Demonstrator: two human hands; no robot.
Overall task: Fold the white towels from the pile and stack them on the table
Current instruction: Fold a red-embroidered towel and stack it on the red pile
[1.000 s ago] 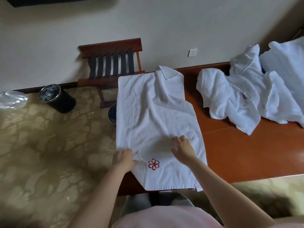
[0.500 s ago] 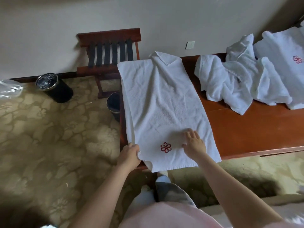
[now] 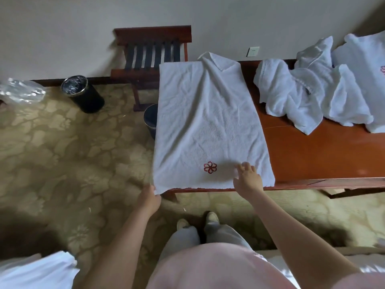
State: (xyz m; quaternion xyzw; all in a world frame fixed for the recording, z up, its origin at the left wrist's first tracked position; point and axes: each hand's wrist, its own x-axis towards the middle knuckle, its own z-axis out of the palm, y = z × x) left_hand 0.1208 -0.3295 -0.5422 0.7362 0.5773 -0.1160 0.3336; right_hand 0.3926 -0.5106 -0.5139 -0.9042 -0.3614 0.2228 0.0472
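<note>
View from above, down onto a brown wooden surface (image 3: 312,159) set against a wall.

Spread lengthwise over the left end of the surface, from far edge to near edge: one white towel (image 3: 208,122), mostly flat and lightly creased, with a red flower emblem (image 3: 210,167) close to the near edge. Left side of the towel overhanging the left end of the surface. Far right corner rucked up against the wall.

Left hand (image 3: 149,200) at the near left corner of the towel, fingers curled, pinching the cloth. Right hand (image 3: 248,180) with fingers spread and loose, gripping nothing, just right of the emblem by the near edge. Hard to tell whether pressing the cloth or hovering just over it.

Toward the right end of the surface, well apart from the spread towel: the pile (image 3: 312,97) of crumpled white towels, not yet folded.

On the floor to the left: a wooden luggage rack (image 3: 153,49) and a dark bin (image 3: 82,93).

Step in hand, as a judgement: laying out and smoothing, ahead of the first fold. No fold visible so far.

Next move probably calls for a pinch on both near corners, with the right hand shifted to the near right corner. Then a lift of the near edge over to the far edge, after flattening the rucked corner for a square match. Care needed with the overhanging left side, a likely cause of sliding.
</note>
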